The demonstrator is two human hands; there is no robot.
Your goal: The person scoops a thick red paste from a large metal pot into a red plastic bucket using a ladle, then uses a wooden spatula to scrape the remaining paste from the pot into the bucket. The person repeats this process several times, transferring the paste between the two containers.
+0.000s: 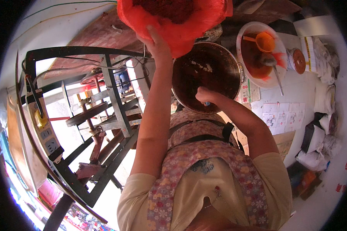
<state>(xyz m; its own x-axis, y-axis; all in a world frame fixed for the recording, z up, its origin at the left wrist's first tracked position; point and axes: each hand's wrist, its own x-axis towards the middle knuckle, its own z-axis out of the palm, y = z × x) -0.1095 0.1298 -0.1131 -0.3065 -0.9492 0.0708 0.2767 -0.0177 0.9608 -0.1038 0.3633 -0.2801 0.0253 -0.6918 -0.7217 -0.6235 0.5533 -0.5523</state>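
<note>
My left hand [157,45] reaches up to a red plastic bag [181,36] at the top middle and grips its near left side. Inside the bag lies a dark red, crumbly mass [165,9]. Below it stands a wide metal pot [174,86] whose inside is coated dark brown-red, with a few pale patches. Over the pot's near right part my right hand [207,95] is closed in a fist. A small blue bit shows under that fist; the rest of what it holds is hidden.
Right of the pot, a white basin [240,46] holds red liquid, an orange scoop [265,41] and a metal ladle [277,73]. A round brown-red lid or jar [298,61] stands beside it. On the left are a black metal frame [115,92] and a power strip [46,133].
</note>
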